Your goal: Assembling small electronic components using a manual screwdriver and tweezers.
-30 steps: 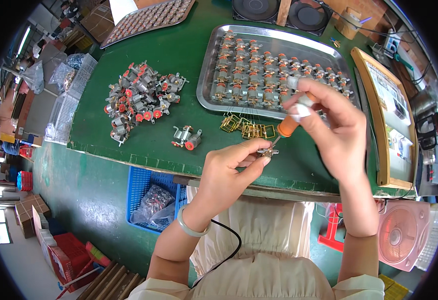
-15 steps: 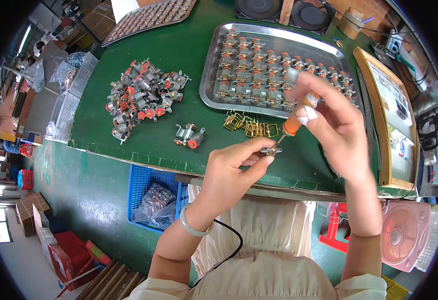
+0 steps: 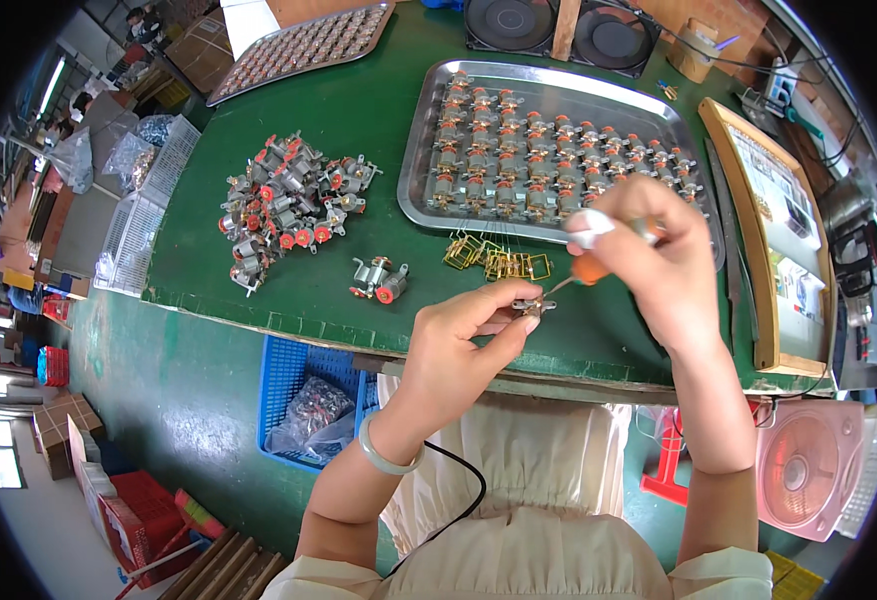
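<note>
My left hand pinches a small motor with metal tabs between thumb and fingertips, just above the table's front edge. In my right hand is a screwdriver with an orange handle; its thin shaft slants down to the motor, and the tip meets it or lies very close. White wrapping covers a right fingertip. Brass-coloured wire frames lie just beyond the motor. Two loose motors rest left of them. Farther left is a heap of grey motors with red ends.
A metal tray holding rows of motors stands beyond my hands. Another filled tray lies at the far left. A wooden-framed board borders the right side. Two black fans stand at the back. Below the table is a blue crate.
My right hand has tilted lower, its fingers now curled tighter round the screwdriver, whose handle leans more to the right. My left hand still holds the motor in nearly the same spot.
</note>
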The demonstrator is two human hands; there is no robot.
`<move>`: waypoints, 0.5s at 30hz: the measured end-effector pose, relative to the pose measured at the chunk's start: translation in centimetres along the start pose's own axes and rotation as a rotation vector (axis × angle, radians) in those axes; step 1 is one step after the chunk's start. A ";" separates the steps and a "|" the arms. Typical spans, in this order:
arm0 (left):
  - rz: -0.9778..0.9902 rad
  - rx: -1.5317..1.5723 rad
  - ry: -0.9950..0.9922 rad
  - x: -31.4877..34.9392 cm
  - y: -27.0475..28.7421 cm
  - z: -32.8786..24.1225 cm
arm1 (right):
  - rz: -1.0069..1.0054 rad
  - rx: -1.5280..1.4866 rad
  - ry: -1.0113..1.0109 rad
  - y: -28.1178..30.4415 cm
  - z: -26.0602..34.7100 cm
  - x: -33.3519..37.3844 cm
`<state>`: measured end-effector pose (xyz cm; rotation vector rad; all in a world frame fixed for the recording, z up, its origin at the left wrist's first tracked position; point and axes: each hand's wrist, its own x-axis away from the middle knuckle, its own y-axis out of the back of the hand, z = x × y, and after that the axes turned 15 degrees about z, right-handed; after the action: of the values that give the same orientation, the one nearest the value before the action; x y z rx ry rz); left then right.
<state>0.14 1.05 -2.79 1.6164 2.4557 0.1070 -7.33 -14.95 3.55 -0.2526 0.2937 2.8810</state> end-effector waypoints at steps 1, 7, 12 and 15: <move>-0.019 0.048 -0.042 0.0 0.0 0.3 | -0.063 -0.202 0.128 -0.1 0.0 0.3; -0.064 0.394 -0.201 -0.2 0.1 -0.5 | -0.050 -0.551 -0.131 -1.2 -0.5 4.2; 0.037 0.719 0.002 -0.3 0.2 -1.1 | 0.021 -0.654 -0.292 -2.4 -1.8 4.5; 0.035 0.744 0.035 -0.4 -0.1 -1.3 | -0.020 -0.783 -0.203 -2.9 -2.5 4.3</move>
<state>-0.04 0.72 -1.53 1.9046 2.6552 -0.8759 -10.36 -11.82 -0.21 -0.0817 -0.8755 2.8186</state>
